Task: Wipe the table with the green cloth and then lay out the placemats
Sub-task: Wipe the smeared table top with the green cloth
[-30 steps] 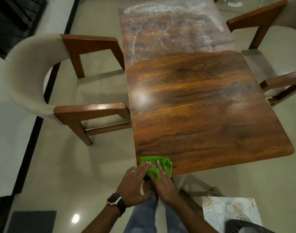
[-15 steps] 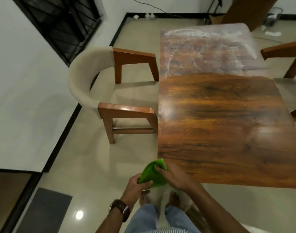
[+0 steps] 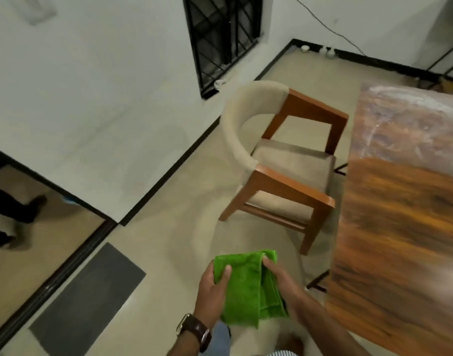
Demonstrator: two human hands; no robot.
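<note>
The green cloth is folded and held flat in the air between both hands, left of the table and above the floor. My left hand grips its left edge, thumb on top. Its right side is pinched by my right hand, fingers over a fold. The wooden table fills the right side; its far end shows pale smeared streaks, the near part is glossy brown. No placemats are in view.
An armchair with beige padding and a wooden frame stands at the table's left side. A grey floor mat lies at the lower left by a dark door track. A barred window is in the white wall.
The cloth has come off the table's near edge and now hangs folded between both hands. My view has swung left, so the table sits at the right edge.
</note>
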